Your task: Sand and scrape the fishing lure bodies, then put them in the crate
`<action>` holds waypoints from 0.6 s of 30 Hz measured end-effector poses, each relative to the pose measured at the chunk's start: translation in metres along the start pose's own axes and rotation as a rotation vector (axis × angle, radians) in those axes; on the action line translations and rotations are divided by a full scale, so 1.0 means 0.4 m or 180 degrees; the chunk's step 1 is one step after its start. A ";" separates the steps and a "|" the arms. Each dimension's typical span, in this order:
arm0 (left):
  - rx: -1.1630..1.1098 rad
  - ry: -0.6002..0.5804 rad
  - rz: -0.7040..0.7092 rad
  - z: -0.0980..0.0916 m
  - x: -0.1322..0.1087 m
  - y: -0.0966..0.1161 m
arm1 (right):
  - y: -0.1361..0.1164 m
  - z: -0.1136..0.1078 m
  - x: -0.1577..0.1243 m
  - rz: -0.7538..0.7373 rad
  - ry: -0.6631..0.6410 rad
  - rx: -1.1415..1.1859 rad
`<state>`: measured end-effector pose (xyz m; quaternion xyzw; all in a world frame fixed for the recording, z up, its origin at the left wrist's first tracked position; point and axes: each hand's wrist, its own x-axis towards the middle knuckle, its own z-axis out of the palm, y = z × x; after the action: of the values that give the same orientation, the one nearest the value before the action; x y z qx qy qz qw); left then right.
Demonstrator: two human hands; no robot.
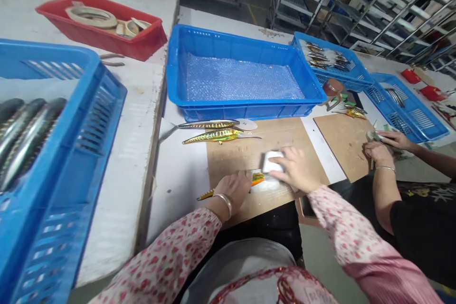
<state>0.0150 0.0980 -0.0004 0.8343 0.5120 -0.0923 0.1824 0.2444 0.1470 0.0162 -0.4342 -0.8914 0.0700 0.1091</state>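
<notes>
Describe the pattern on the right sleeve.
The right sleeve has small red spots on pale pink, clearest in the head view.

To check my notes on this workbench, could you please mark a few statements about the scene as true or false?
The person's left hand rests on a fishing lure lying on a brown board. True.

The person's right hand is holding a roll of tape. False: the right hand is on a white block.

The middle blue crate is lined with bubble wrap. True.

The red tray holds gold lures. False: the red tray holds rolls of tape.
</notes>
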 end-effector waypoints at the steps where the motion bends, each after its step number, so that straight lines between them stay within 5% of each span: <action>1: -0.0001 -0.0036 -0.0015 -0.001 -0.001 0.000 | -0.014 0.015 0.009 0.0014 0.0073 0.0006; 8: -0.0049 -0.0132 0.0103 -0.019 0.007 -0.009 | 0.053 0.016 -0.062 -0.0139 0.0250 0.0504; 18: -0.0065 -0.0212 0.0091 -0.026 0.041 -0.024 | 0.080 0.022 -0.073 -0.0197 0.0118 0.0627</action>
<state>0.0139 0.1195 0.0014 0.8361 0.4945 -0.1123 0.2092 0.2839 0.1432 -0.0031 -0.3949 -0.8911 0.1458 0.1698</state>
